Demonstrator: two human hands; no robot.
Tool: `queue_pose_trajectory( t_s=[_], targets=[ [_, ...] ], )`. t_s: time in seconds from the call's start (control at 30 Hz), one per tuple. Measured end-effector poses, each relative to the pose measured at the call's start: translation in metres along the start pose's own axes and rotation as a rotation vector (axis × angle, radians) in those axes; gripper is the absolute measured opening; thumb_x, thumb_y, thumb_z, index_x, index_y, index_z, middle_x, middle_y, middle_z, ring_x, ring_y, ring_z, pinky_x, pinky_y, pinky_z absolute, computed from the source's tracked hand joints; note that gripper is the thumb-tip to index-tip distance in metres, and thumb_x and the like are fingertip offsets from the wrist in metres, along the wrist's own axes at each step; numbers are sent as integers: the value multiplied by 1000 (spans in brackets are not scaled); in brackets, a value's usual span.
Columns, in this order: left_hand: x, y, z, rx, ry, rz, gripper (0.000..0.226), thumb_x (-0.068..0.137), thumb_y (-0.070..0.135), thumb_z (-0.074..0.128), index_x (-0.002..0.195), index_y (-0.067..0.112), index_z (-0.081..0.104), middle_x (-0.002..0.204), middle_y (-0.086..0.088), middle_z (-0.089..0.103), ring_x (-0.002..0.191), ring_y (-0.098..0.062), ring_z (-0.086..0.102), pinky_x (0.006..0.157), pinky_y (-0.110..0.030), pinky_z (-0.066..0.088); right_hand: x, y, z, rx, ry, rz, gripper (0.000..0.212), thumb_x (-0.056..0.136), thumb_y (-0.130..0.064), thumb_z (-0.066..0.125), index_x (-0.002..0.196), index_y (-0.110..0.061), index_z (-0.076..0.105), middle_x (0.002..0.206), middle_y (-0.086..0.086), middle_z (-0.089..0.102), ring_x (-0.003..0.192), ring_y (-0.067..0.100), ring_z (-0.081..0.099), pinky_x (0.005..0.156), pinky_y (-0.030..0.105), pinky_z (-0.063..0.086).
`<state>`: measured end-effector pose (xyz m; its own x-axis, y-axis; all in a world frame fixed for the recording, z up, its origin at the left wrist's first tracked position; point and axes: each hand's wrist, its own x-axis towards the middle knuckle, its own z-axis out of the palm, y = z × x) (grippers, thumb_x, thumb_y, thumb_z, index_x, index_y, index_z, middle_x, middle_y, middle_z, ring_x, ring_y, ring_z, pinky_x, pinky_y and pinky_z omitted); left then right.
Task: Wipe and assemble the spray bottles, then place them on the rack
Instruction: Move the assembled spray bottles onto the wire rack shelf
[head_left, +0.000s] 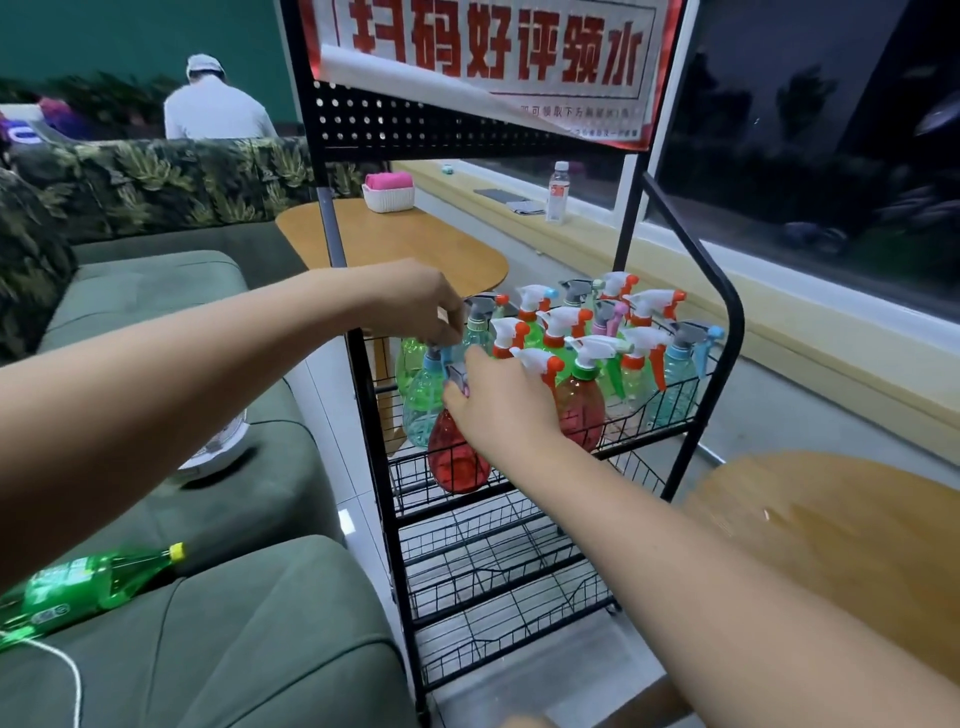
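Both hands work at the front left corner of the rack (395, 124), where its top basket (670, 400) is crowded with assembled spray bottles (579, 410), upright and touching one another. The right hand (498, 400) grips the red bottle (457, 457) high up, thumb and fingers closed round the neck just under its sprayer head. The belly hangs at the basket's front edge, and I cannot tell whether its base rests on the wire yet. The left hand (421, 306) comes in over the rack's left post, fingers curled down and pinching the blue sprayer head of the teal bottle (422, 410), which stands just behind the red one.

These bottles look like thin clear plastic with nothing inside, so they are probably very light, easy to tip and a little squashy in the wall. The round belly is smooth and likely slippery, so the neck below the sprayer collar is the surer hold. The long triggers could well snag on neighbours or on the wire, so the red bottle probably wants lowering straight down with its nozzle turned away from the rest.

Left of the rack is a green sofa (218, 649) with a green drink bottle (93, 582) lying on it. Behind the rack stands a wooden table (415, 244) carrying a white basket (389, 200).
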<state>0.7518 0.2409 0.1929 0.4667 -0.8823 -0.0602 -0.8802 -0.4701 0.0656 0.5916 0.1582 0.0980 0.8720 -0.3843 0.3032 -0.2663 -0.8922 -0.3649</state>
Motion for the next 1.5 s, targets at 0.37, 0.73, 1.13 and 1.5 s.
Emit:
queue_pose_trajectory(
  t_s=[0.37,0.73,1.13,1.5],
  targets=[
    [18,-29,-27,3,141,-126,15,104,39,64,111,29,73,73,10,76,72,-9,74,79,-34,59,-9,11,-30,8,201,-98,53,108,-66,31,100,-20,59,97,-2,63,93,24,57,81,43,47],
    [33,-16,-9,-95,-114,-296,38,105,49,60,128,20,51,77,-7,79,64,-24,78,59,-33,61,0,20,-45,-132,185,-189,39,109,-47,41,125,-20,64,117,2,69,114,27,55,103,47,40],
    [52,-18,-4,50,-171,-347,25,97,4,51,112,1,71,79,-9,77,68,-22,78,53,-31,58,59,-36,-32,-176,-77,-117,23,97,-41,66,106,-20,63,90,5,55,91,34,61,66,36,43],
    [52,-32,0,303,-173,-309,26,83,18,80,62,14,67,52,3,67,55,-20,56,58,-30,46,65,-40,-23,-223,-48,-134,8,92,-24,73,99,-20,71,81,3,56,81,33,59,64,35,43]
  ],
)
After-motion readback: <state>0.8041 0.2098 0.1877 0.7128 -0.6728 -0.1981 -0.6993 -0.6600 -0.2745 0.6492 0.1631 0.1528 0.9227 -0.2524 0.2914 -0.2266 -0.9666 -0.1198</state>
